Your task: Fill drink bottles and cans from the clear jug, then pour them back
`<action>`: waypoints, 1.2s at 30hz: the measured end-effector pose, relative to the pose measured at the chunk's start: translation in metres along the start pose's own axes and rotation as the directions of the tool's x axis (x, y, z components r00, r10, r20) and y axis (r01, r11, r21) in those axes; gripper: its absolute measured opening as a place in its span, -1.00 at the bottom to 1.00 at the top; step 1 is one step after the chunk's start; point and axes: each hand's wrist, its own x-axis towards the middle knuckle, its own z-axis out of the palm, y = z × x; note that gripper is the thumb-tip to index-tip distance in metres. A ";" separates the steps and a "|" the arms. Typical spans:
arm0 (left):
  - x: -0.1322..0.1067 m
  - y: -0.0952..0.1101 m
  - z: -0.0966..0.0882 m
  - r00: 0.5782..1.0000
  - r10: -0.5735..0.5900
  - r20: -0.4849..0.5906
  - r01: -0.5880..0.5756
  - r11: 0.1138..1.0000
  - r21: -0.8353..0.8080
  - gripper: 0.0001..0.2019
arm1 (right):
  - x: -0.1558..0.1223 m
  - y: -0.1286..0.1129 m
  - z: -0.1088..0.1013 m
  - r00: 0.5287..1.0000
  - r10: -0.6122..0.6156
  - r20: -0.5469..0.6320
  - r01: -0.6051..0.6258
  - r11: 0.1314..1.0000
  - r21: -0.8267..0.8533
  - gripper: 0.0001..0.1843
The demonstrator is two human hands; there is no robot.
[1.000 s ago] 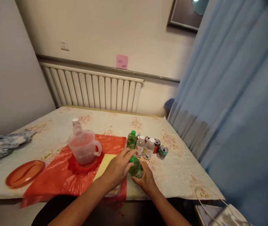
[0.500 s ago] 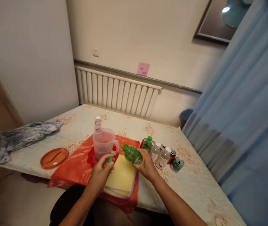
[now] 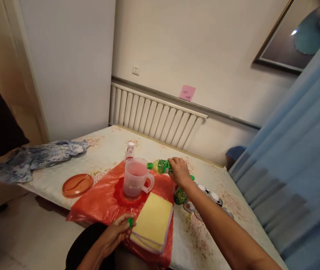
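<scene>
My right hand (image 3: 179,170) is closed round a green plastic bottle (image 3: 161,166), tipped on its side with its open mouth at the rim of a translucent pitcher (image 3: 133,183). Pale liquid shows inside the bottle. The pitcher stands upright on a scalloped red dish (image 3: 119,195), its handle facing right. Between the fingertips of my left hand (image 3: 117,229) is a small green bottle cap (image 3: 130,222), low in front of the pitcher. A stack of yellow cloths (image 3: 153,221) lies right of that hand.
Red plastic sheeting (image 3: 98,202) covers part of the bed (image 3: 106,146). At left lies an orange lid (image 3: 77,185). A clear bottle (image 3: 130,150) stands behind the pitcher. Right of the cloths, another green bottle (image 3: 180,197) and several bottles and cans are partly hidden by my right arm.
My right hand has raised the green bottle and tipped it level, its mouth now at the pitcher's rim. My left hand has moved lower with the cap. The view has shifted left.
</scene>
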 end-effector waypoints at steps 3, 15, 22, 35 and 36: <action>0.006 -0.005 -0.003 1.000 0.004 0.016 -0.004 1.000 -0.019 -0.59 | 0.012 0.001 -0.002 0.999 -0.040 0.020 0.042 0.993 -0.109 -0.50; 0.008 -0.009 -0.007 0.999 0.029 0.022 -0.028 0.998 -0.056 -0.59 | 0.038 -0.006 -0.024 0.984 -0.174 0.037 0.177 0.951 -0.252 -0.67; 0.006 -0.009 -0.006 0.999 0.033 0.019 -0.032 0.998 -0.046 -0.60 | 0.050 -0.014 -0.038 0.967 -0.250 0.051 0.253 0.919 -0.303 -0.70; 0.006 -0.007 -0.004 1.000 0.028 0.011 -0.028 0.999 -0.045 -0.58 | 0.068 -0.033 -0.054 0.913 -0.399 0.080 0.399 0.838 -0.371 -0.65; 0.006 -0.007 -0.004 1.000 0.029 0.011 -0.028 0.998 -0.047 -0.58 | 0.069 -0.034 -0.054 0.909 -0.410 0.082 0.409 0.831 -0.378 -0.65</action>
